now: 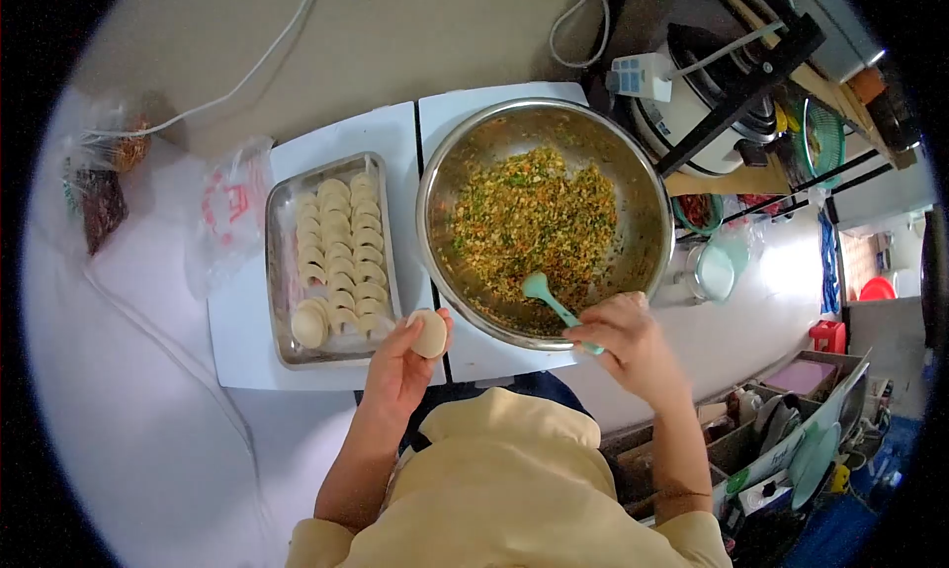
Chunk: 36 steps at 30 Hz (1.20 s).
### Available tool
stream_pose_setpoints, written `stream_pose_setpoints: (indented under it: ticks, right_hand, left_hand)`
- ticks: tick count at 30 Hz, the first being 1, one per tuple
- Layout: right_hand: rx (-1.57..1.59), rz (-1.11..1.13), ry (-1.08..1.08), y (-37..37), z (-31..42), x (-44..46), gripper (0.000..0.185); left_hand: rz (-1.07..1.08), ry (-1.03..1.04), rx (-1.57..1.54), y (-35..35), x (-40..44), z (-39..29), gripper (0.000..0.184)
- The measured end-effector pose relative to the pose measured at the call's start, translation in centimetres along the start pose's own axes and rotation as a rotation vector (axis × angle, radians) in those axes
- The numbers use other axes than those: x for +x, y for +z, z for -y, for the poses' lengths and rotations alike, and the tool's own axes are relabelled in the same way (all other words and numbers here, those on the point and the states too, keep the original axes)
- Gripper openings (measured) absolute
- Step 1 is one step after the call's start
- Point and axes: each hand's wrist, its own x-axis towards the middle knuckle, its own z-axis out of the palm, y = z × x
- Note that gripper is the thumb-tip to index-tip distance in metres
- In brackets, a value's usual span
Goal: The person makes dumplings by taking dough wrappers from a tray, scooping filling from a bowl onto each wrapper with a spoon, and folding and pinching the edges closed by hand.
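A round dumpling wrapper (pixel 429 335) rests in my left hand (pixel 399 362), held by the fingers just right of the metal tray. My right hand (pixel 625 339) grips the handle of a pale green spoon (pixel 540 289), whose head touches the chopped filling (pixel 534 222). That yellow, green and orange mixture lies in a large steel bowl (pixel 427 212). On the metal tray (pixel 280 343) sit rows of folded dumplings (pixel 338 237). A stack of round wrappers (pixel 309 323) lies in the tray's near left corner.
Tray and bowl stand on a white folding table (pixel 237 365). Left of it lies a clear plastic bag (pixel 232 212) with red print. A rice cooker (pixel 682 123) and a power strip (pixel 641 77) sit on a rack at the upper right. Cluttered boxes (pixel 751 425) stand at lower right.
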Motion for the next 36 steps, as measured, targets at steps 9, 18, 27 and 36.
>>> stream_pose_setpoints:
  ticks: [9, 18, 27, 36]
  right_hand:
    - [0.196, -0.016, -0.071, 0.8, 1.7, 0.4, 0.030]
    - [0.169, -0.359, 0.494, -1.5, -2.1, -2.3, 0.014]
    - [0.181, -0.446, 0.463, 2.5, -2.1, -3.1, 0.017]
    - [0.115, -0.250, 0.397, 2.2, -1.4, -3.0, 0.019]
  left_hand:
    - [-0.019, 0.082, 0.021, 0.2, -0.1, -0.1, 0.033]
    - [0.018, -0.009, 0.061, 1.3, 0.6, 1.2, 0.028]
    - [0.086, -0.009, 0.125, 3.0, 1.3, 0.8, 0.036]
    - [0.137, -0.046, 0.106, 2.5, 2.1, 1.3, 0.042]
